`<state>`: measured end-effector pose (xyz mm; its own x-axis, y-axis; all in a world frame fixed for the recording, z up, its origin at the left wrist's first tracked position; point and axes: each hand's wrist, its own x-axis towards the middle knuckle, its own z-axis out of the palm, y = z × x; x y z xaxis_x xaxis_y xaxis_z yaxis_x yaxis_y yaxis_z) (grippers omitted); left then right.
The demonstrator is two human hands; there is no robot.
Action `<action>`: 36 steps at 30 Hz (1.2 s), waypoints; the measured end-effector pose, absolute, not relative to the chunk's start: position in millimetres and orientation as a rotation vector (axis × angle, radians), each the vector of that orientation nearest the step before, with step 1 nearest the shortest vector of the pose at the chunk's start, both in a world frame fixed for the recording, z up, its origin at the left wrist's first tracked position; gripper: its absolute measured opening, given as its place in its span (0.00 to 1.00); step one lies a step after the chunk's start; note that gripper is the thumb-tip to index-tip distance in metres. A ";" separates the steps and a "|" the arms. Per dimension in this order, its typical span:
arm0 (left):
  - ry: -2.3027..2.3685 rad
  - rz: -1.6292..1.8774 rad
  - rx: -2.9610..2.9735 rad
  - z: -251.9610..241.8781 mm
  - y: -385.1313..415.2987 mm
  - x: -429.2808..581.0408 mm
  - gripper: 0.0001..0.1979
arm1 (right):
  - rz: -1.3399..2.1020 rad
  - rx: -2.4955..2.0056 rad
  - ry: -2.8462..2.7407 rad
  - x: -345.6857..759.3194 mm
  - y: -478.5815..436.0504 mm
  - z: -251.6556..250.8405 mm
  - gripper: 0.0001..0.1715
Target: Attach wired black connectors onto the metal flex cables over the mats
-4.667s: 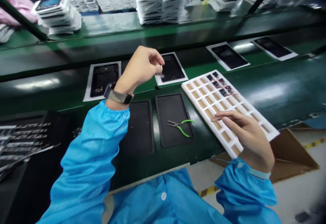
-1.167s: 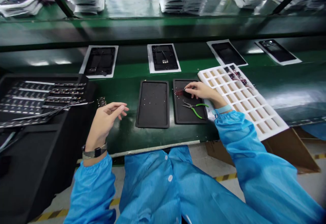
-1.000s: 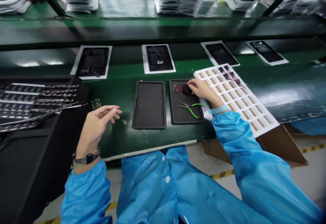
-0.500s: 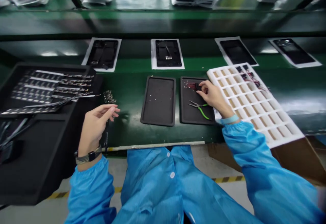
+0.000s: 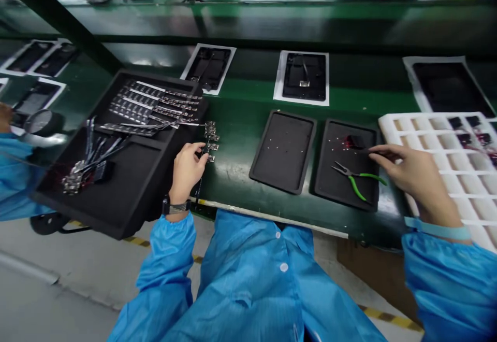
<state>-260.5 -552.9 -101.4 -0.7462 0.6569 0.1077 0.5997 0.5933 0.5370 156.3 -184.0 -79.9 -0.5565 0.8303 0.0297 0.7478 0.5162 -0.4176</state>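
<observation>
My left hand (image 5: 189, 170) is at a row of small circuit boards (image 5: 212, 137) on the green bench. Its thumb and forefinger are bent and a little apart, touching or nearly touching the nearest boards; a thin dark cable runs below them. My right hand (image 5: 409, 171) hovers over the right edge of a black tray (image 5: 326, 179), fingers stretched out and holding nothing that I can see. In that tray lie a small black part with red wires (image 5: 355, 142) and pliers with green handles (image 5: 357, 181).
A second shallow black tray (image 5: 285, 150) holds tiny white bits. At left stands a large black foam tray (image 5: 143, 186) with strips and cabled parts. A white compartment tray (image 5: 446, 147) is at right. Opened tablet bodies (image 5: 305, 75) line the back. A co-worker's sleeve (image 5: 15, 176) shows far left.
My right hand has let go of the black part with red wires and drawn back to the right. The left hand has come up to the circuit boards. The view has turned left.
</observation>
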 end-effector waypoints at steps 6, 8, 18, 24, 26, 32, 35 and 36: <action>2.723 0.420 1.288 -102.5 -526.9 -273.5 0.19 | 0.934 -1.337 -2.373 157.0 -203.7 -65.9 0.21; 2.691 0.371 1.348 -105.1 -522.3 -277.7 0.16 | 1.139 -1.273 -2.360 155.8 -208.9 -63.3 0.28; 2.655 0.384 1.460 -90.8 -532.6 -281.1 0.03 | 1.490 -0.951 -2.497 121.2 -244.5 -52.5 0.30; 2.654 0.551 1.803 -25.1 -555.8 -224.2 0.09 | 1.692 -0.780 -2.399 88.9 -260.3 -50.8 0.23; 2.683 0.704 1.821 -3.4 -558.1 -212.8 0.07 | 1.694 -0.720 -2.370 76.3 -264.0 -52.2 0.21; 2.859 1.103 1.569 16.9 -539.9 -218.9 0.04 | 1.564 -0.641 -2.383 41.6 -274.2 -68.3 0.18; 2.675 1.625 1.289 8.1 -522.5 -218.6 0.10 | 1.601 -0.609 -2.391 30.8 -277.7 -76.9 0.17; 2.538 1.800 1.195 3.3 -515.0 -216.9 0.11 | 1.623 -0.593 -2.386 28.1 -278.7 -78.5 0.16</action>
